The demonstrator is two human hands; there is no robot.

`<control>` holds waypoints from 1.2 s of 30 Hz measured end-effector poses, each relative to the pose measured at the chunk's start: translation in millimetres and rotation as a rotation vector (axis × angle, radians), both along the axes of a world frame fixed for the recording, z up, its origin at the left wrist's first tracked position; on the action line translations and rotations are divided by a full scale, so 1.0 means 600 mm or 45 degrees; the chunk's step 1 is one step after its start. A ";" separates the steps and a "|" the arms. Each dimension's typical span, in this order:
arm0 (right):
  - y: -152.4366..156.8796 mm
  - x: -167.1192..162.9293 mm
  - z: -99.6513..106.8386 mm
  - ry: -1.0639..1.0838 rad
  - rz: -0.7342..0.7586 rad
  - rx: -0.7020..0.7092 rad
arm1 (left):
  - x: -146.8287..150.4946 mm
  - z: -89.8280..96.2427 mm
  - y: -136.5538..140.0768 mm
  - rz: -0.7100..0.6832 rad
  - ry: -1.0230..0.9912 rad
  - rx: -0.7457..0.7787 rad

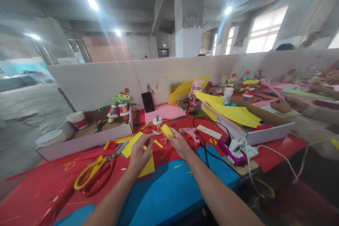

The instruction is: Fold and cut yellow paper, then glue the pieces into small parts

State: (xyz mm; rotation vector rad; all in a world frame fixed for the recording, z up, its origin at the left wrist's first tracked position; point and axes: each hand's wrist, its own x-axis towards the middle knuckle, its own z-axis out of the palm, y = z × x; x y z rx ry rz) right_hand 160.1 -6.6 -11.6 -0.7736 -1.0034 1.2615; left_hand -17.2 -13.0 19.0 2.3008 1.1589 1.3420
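My right hand (180, 144) pinches a small folded yellow paper piece (167, 130) between thumb and fingers. My left hand (141, 152) hovers over yellow paper sheets (148, 166), its fingers loosely bent and apart, with nothing visible in them. Just beyond both hands stands a red-and-white paper cup (157, 127), upside down with a small blue piece on top. A pink glue gun (192, 135) lies to the right of my right hand. Scissors with red handles (102, 178) and another pair with yellow handles (91, 173) rest left of my left hand.
A shallow box (87, 144) with paper-cup robot figures (122, 106) is on the left. Another box (267, 136) with yellow sheets sits right. A purple power strip (230, 153) and black cable lie nearby. A phone (147, 102) leans on the partition. A co-worker's hand (280, 106) is far right.
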 end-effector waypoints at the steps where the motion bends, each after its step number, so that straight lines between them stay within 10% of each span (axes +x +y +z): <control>1: -0.002 0.000 -0.005 -0.091 0.000 0.021 | -0.006 0.006 0.004 0.011 -0.096 -0.045; 17: -0.017 -0.006 -0.010 -0.590 0.225 0.278 | -0.021 0.002 0.025 -0.177 -0.277 -0.610; 28: -0.013 -0.014 -0.004 -0.045 -0.109 -0.085 | -0.009 -0.001 0.015 -0.049 -0.706 -0.778; 36: -0.017 -0.027 0.003 0.071 -0.255 -0.009 | -0.003 -0.003 0.012 -0.033 -0.809 -0.781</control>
